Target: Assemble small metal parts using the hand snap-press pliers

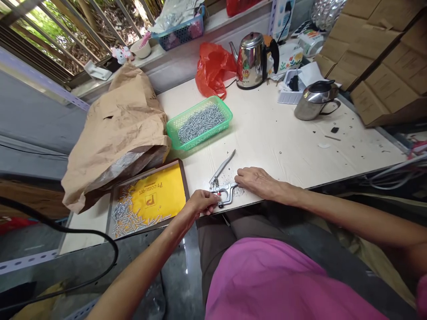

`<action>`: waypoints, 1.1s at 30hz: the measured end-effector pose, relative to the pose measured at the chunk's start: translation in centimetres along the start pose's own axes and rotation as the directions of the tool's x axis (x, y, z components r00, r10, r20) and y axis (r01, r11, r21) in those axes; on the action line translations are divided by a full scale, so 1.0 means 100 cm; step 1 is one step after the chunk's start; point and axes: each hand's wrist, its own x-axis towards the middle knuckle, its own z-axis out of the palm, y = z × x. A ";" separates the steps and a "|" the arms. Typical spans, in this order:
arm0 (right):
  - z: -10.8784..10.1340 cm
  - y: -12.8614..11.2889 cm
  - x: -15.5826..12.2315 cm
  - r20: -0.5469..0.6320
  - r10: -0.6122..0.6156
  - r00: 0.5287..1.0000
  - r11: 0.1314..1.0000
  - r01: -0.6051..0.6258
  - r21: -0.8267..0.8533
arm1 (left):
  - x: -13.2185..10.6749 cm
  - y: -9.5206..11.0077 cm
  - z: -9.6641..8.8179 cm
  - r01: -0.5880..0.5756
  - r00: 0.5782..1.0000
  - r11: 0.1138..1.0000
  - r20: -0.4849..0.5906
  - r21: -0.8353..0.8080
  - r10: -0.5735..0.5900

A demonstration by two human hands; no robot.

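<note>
Grey metal hand-press pliers (228, 194) lie at the table's front edge, with a C-shaped frame, a spring and a long lever (223, 166) raised away from me. My left hand (203, 202) is closed in a pinch at the jaw, close to a small red part; what lies between its fingertips is too small to make out. My right hand (255, 181) has its fingers curled round the end of the lower handle. Left of the pliers, a shallow tray (183, 180) holds a yellow printed sheet (167, 189) and many small metal pins (125, 215).
A green basket (228, 116) full of metal pins stands behind the tray. A large brown paper bag (116, 129) lies at the left. Farther back are a red plastic bag (213, 69), a kettle (251, 62) and a steel jug (312, 104). Cardboard boxes (376, 58) are stacked at the right.
</note>
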 end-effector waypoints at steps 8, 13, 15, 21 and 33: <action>-0.012 0.034 0.022 -0.029 -0.060 0.998 0.998 0.060 -0.003 | -0.005 0.000 0.004 0.012 1.000 1.000 -0.019 0.026 -0.012; -0.017 0.040 0.038 0.033 -0.118 0.992 0.993 0.119 -0.027 | -0.005 0.001 0.005 0.011 1.000 1.000 -0.028 0.006 -0.010; -0.019 0.037 0.039 0.033 -0.105 0.994 0.993 0.106 -0.046 | -0.006 0.001 0.005 0.011 0.999 1.000 -0.033 0.009 -0.010; -0.020 0.027 0.032 0.012 -0.082 0.997 0.992 0.083 -0.099 | -0.020 -0.001 0.012 -0.117 0.921 0.888 -0.285 0.445 0.264; -0.019 0.023 0.019 0.034 -0.048 0.998 0.996 0.051 -0.078 | 0.016 0.040 0.036 -0.306 0.664 0.199 0.059 0.931 0.745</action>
